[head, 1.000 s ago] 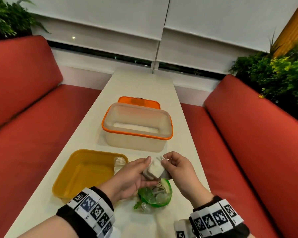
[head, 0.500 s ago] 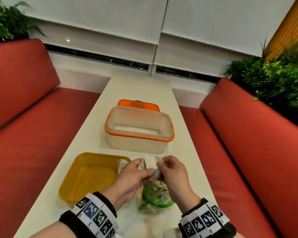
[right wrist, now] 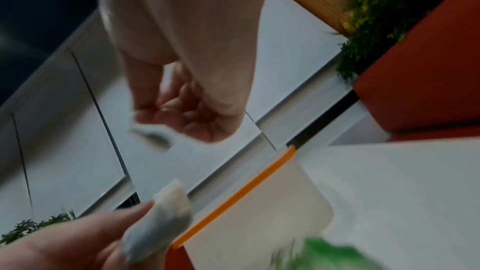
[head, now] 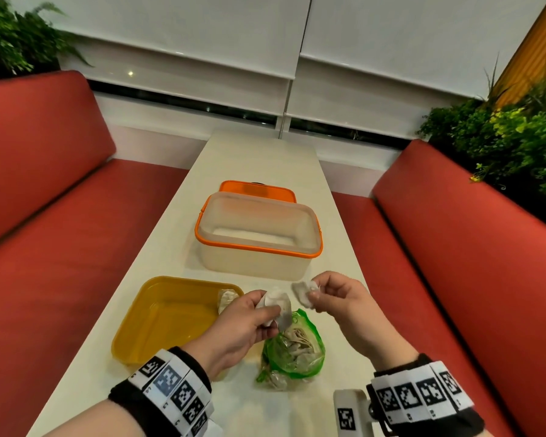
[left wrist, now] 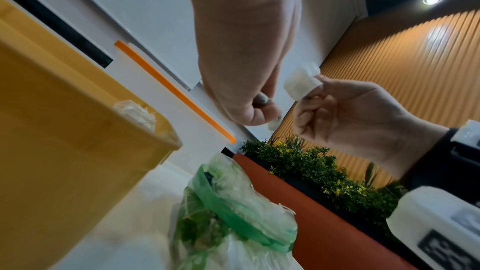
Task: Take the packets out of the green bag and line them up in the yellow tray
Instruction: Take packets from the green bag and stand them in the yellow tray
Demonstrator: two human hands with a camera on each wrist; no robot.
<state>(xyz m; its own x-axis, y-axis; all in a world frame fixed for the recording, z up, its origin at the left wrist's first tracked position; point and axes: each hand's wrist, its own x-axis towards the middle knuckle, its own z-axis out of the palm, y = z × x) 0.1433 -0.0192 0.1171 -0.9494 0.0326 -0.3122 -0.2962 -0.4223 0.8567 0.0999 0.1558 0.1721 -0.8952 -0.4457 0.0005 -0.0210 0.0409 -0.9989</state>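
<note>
The left hand (head: 245,323) pinches a pale packet (head: 276,305) between thumb and curled fingers, holding it in the air just above the mouth of the green bag (head: 292,350). The right hand (head: 339,299) pinches a second, smaller packet (head: 303,291) at its fingertips, thumb against forefinger, with the other fingers curled in toward the palm. The two packets sit near each other but apart, with a clear gap between them, both raised off the white table (head: 259,159).

The green bag lies on the table directly under and between the hands, open end toward the far side, with more pale packets bunched inside. The yellow tray (head: 171,316) stands just left of the bag, beside the left hand; one packet (head: 226,299) leans in its far right corner. Beyond the hands stands a clear tub with an orange rim (head: 259,238), an orange lid (head: 256,189) behind it.
</note>
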